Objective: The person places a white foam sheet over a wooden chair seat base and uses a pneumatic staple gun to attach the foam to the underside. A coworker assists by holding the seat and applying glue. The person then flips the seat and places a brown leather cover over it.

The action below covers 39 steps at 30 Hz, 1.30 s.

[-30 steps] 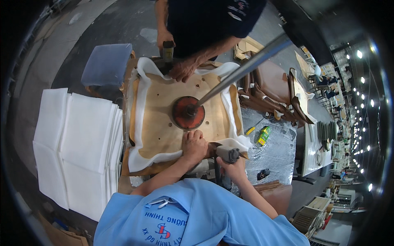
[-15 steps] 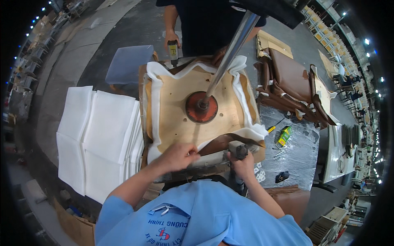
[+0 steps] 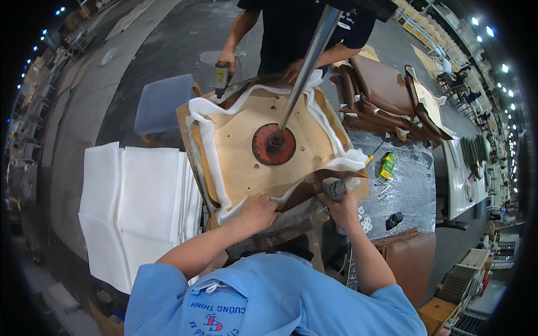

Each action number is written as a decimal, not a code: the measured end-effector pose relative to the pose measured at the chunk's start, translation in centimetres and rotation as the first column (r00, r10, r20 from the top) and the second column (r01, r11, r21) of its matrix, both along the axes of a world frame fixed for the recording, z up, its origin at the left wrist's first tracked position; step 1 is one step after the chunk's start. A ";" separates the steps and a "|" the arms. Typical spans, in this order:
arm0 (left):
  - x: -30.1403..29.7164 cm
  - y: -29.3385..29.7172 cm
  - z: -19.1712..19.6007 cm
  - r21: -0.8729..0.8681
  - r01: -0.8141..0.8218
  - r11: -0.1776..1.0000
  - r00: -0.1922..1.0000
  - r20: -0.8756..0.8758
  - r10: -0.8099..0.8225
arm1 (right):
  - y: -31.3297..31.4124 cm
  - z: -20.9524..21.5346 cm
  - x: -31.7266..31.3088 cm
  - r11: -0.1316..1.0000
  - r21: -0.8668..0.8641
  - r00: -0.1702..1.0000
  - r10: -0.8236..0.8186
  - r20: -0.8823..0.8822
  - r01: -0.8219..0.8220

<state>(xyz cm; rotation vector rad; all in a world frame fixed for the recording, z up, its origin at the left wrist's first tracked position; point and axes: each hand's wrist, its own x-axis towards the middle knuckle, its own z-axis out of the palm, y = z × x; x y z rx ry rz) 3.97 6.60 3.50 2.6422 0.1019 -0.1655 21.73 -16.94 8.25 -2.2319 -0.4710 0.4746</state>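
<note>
An upturned wooden seat board (image 3: 241, 151) lies before me, edged with white foam padding (image 3: 205, 124) and pinned by a red round press disc (image 3: 273, 144) on a metal rod (image 3: 307, 66). My left hand (image 3: 256, 211) presses the white padding and brown cover over the board's near edge. My right hand (image 3: 342, 208) grips a grey staple gun (image 3: 334, 188) at the near right corner. Across the board another person's hand (image 3: 226, 58) holds a second staple gun (image 3: 222, 77), and that person's other hand (image 3: 291, 71) rests on the far edge.
A stack of white foam sheets (image 3: 134, 201) lies at my left. Brown upholstered seat pieces (image 3: 386, 95) are piled at the far right. A plastic-covered table (image 3: 409, 185) at the right carries a green and yellow box (image 3: 386, 166) and small parts. A grey-blue cushion (image 3: 162, 103) sits at the far left.
My left hand slid from the board's middle down to its near edge. My right hand with the staple gun stayed at the near right corner. The view shifted.
</note>
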 end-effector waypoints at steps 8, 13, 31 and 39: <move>1.5 0.0 -0.1 -0.160 -0.011 0.987 0.998 -0.058 0.002 | 1.1 0.7 -0.6 0.992 -0.098 0.997 -0.074 0.021 0.076; 1.6 1.7 -1.7 -0.245 -0.013 0.969 1.000 0.024 0.020 | 1.2 0.6 -0.5 0.984 -0.167 0.998 -0.060 0.026 0.064; 0.8 2.7 -2.5 -0.215 0.089 0.972 0.981 0.190 -0.048 | 2.6 1.1 -0.1 0.972 -0.226 0.998 -0.065 -0.012 0.060; 0.7 2.7 -2.9 -0.335 0.017 0.942 0.946 0.310 0.093 | 1.9 -0.2 0.1 0.987 -0.139 0.996 -0.081 -0.034 0.076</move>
